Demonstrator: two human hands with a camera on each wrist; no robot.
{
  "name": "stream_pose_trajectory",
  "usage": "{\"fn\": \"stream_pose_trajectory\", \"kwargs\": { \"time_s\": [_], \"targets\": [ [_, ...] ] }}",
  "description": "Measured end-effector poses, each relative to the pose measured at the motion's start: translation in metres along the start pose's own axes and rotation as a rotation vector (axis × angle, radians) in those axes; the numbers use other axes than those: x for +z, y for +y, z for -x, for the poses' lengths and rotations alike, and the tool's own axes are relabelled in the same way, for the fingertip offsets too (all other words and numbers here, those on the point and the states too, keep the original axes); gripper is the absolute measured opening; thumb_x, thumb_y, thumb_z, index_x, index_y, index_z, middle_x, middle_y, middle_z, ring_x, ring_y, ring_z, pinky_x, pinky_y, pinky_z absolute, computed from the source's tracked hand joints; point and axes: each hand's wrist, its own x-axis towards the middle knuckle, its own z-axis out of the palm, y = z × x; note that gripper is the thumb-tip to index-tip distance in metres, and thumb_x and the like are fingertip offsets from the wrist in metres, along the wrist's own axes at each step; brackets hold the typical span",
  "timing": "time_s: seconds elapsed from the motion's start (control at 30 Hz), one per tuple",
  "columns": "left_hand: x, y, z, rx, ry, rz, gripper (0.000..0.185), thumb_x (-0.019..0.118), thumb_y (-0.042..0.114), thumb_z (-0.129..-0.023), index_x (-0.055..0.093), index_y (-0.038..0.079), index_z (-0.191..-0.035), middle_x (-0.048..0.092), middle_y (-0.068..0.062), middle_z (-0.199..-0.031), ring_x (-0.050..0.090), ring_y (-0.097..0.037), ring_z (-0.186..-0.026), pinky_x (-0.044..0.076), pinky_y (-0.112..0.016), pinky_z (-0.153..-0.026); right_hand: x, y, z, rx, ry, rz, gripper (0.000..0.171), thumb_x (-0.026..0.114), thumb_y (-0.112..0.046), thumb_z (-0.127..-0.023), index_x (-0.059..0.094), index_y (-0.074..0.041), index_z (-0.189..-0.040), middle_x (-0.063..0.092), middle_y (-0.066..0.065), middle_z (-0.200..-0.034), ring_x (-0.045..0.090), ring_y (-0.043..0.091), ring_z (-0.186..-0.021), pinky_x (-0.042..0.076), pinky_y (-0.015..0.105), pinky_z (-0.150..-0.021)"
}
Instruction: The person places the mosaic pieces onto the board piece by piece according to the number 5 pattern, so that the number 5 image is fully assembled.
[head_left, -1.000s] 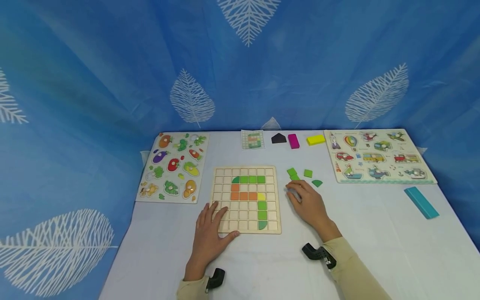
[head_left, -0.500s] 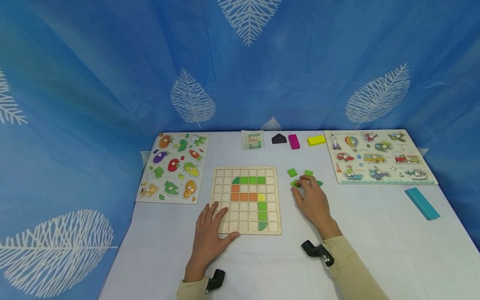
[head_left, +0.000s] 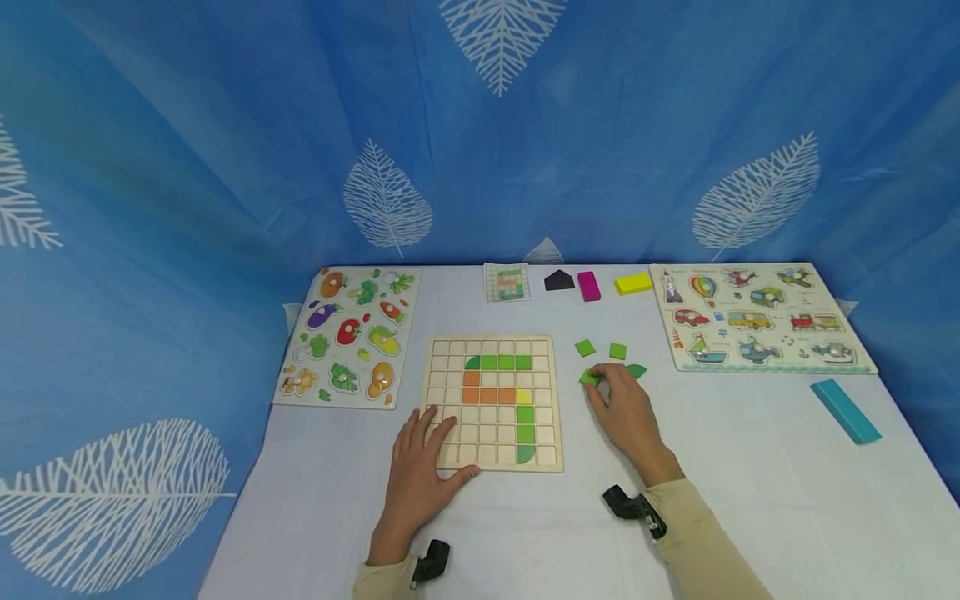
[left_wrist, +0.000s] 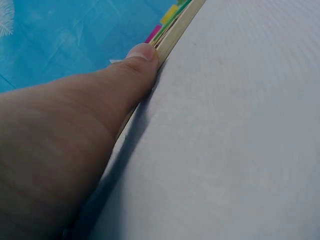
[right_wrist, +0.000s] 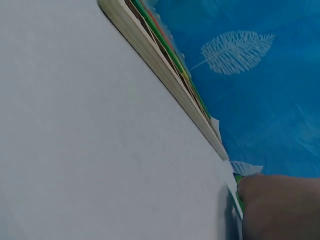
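The right hand (head_left: 624, 407) has moved away from the near right edge of the grid board (head_left: 491, 403) toward the loose green pieces, and its fingertips now pinch a small green square tile (head_left: 590, 378), which sits just right of the board, level with its third row. A second ago that hand lay flat on the surface (head_left: 750, 467) with nothing in it; now the tile is held at its tips, just off or barely on the cloth, I cannot tell which. Judging from this, a piece has been picked for the board's unfinished green, orange and yellow figure.

The left hand (head_left: 420, 462) has not shifted: it rests flat with fingers spread on the board's near left corner, and the left wrist view shows the thumb (left_wrist: 142, 55) pressed against the board's edge.

Right of the board and beyond the held tile lie two more green squares (head_left: 585, 347) (head_left: 617, 351) and a darker green curved piece (head_left: 637, 370), partly hidden behind the fingers. The vehicle puzzle (head_left: 757, 317) lies well to the board's right, the vegetable puzzle (head_left: 348, 333) just to its left. Behind the board are a pattern card (head_left: 507, 282), a dark house-shaped block (head_left: 558, 280), a magenta block (head_left: 588, 285) and a yellow block (head_left: 632, 283). Between the board's right edge and the held tile is bare cloth, and the board's lower left cells stand unfilled.
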Motion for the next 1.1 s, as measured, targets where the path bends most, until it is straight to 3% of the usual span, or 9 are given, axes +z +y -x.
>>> {"fn": "stream_pose_trajectory", "kwargs": {
  "time_s": [0.17, 0.37, 0.57, 0.73, 1.1],
  "targets": [
    [0.001, 0.000, 0.001, 0.002, -0.006, -0.004, 0.083, 0.077, 0.064, -0.079, 0.054, 0.021, -0.146, 0.033, -0.008, -0.165, 0.021, -0.038, -0.155, 0.022, -0.062, -0.123, 0.004, -0.017, 0.011, -0.149, -0.007, -0.046, 0.027, 0.079, -0.012, -0.089, 0.065, -0.008, -0.113, 0.068, 0.008, -0.112, 0.058, 0.015, -0.079, 0.052, 0.033, -0.065],
    [0.001, 0.000, 0.001, 0.014, -0.001, -0.004, 0.083, 0.078, 0.063, -0.078, 0.054, 0.021, -0.146, 0.033, -0.008, -0.164, 0.022, -0.039, -0.155, 0.023, -0.062, -0.123, 0.012, -0.051, 0.027, -0.363, -0.059, -0.095, 0.030, 0.083, -0.014, -0.084, 0.067, -0.012, -0.109, 0.068, 0.001, -0.111, 0.068, 0.017, -0.104, 0.060, 0.034, -0.084],
    [0.001, -0.001, 0.001, 0.008, 0.005, -0.015, 0.083, 0.078, 0.063, -0.078, 0.054, 0.021, -0.146, 0.035, -0.009, -0.164, 0.023, -0.039, -0.154, 0.024, -0.062, -0.123, 0.020, -0.080, 0.042, -0.510, -0.164, -0.098, 0.021, 0.084, -0.022, -0.085, 0.071, -0.019, -0.101, 0.069, -0.004, -0.108, 0.067, 0.013, -0.099, 0.059, 0.032, -0.084],
    [0.001, -0.001, 0.001, 0.000, 0.003, -0.022, 0.083, 0.077, 0.064, -0.079, 0.053, 0.022, -0.147, 0.034, -0.008, -0.164, 0.022, -0.038, -0.155, 0.023, -0.062, -0.123, 0.025, -0.089, 0.048, -0.547, -0.220, -0.088, 0.012, 0.082, -0.025, -0.087, 0.073, -0.023, -0.095, 0.068, -0.008, -0.106, 0.064, 0.010, -0.097, 0.056, 0.031, -0.083],
    [0.000, 0.000, 0.000, 0.026, 0.029, -0.023, 0.081, 0.079, 0.060, -0.078, 0.056, 0.019, -0.144, 0.037, -0.011, -0.162, 0.025, -0.041, -0.153, 0.026, -0.064, -0.121, 0.027, -0.090, 0.048, -0.528, -0.220, -0.079, 0.005, 0.077, -0.028, -0.092, 0.075, -0.023, -0.094, 0.068, -0.009, -0.104, 0.064, 0.009, -0.096, 0.055, 0.030, -0.081]
  ]
}}
